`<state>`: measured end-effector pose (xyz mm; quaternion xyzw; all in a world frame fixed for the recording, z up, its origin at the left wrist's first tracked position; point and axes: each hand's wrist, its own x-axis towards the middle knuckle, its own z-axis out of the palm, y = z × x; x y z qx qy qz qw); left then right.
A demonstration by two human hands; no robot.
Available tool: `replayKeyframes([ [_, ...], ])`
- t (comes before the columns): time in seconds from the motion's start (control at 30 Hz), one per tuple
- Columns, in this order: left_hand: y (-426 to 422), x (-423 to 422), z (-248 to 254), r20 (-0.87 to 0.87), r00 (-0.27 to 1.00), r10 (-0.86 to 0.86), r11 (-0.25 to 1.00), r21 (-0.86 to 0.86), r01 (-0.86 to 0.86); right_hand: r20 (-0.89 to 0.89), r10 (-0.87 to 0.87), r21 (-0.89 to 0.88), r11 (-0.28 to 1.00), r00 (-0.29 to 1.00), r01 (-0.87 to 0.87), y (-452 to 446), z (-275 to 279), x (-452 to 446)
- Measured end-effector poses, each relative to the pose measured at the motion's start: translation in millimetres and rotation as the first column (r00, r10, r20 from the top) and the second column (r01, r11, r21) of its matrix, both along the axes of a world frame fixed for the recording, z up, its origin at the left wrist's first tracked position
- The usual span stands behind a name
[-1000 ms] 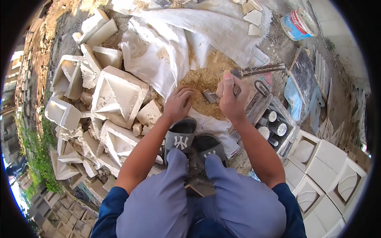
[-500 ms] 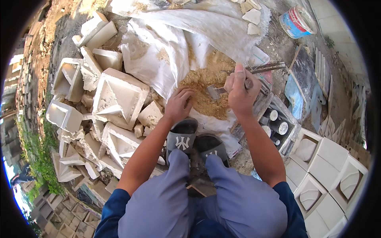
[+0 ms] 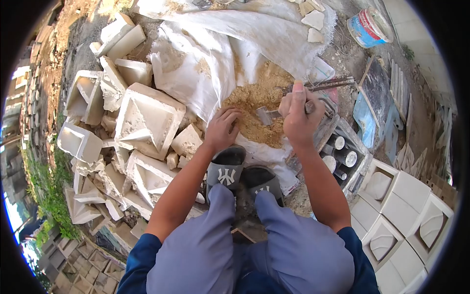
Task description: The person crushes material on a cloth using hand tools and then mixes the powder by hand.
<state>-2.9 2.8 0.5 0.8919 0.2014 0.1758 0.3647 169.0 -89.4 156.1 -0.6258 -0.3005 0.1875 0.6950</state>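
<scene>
My right hand (image 3: 299,117) is closed around the handle of a flat-bladed hand tool (image 3: 265,116), its squared metal blade lying on the sand. Yellowish-brown sand (image 3: 259,94) is heaped on a white woven sack (image 3: 274,34), whose folds run toward my left hand. At the sand's near left edge rests my left hand (image 3: 223,128), fingers loosely bent and spread over the sand and the sack's border, with nothing visible in them. Just below it are my grey sandals (image 3: 224,171).
Broken and hollow pale blocks (image 3: 149,120) crowd the left side. To the right, a crate (image 3: 360,169) holds several dark cylinders with pale ends, near dark metal bars (image 3: 333,82). A bucket (image 3: 369,28) stands at the upper right, patterned tiles (image 3: 404,210) at the lower right.
My right hand has shifted very slightly to the right and its grip has turned a little, the tool still in it. My left hand stays in nearly the same place.
</scene>
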Motion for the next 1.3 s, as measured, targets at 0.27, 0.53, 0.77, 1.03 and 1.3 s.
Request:
replayKeyframes([
  [0.27, -1.6, -2.1, -1.3, 0.020, 1.000, -0.010, 1.000, -0.007, 0.010, -0.001, -0.081, -0.077, 0.994, 0.997, 0.081, 4.2, -9.9, -6.1],
  [0.53, -3.4, -3.5, -4.9, 0.009, 1.000, -0.002, 1.000, -0.016, 0.002, -0.073, 0.058, -0.027, 0.998, 0.996, -0.061, 5.5, 22.7, 16.3],
  [0.77, -2.0, -2.8, 1.0, -0.009, 1.000, -0.008, 1.000, 0.000, 0.008, -0.100, 0.132, 0.092, 0.988, 0.986, -0.123, 10.3, 23.3, 14.4],
  [1.03, -3.0, -3.1, 3.3, -0.038, 0.998, 0.039, 0.997, -0.070, -0.042, 0.030, 0.276, -0.101, 0.957, 0.961, -0.272, 13.9, 13.2, 4.2],
  [1.3, -3.3, -0.9, 3.3, -0.013, 0.999, 0.050, 0.998, -0.038, -0.051, 0.099, 0.277, -0.022, 0.961, 0.956, -0.276, 17.3, -36.8, 5.2],
])
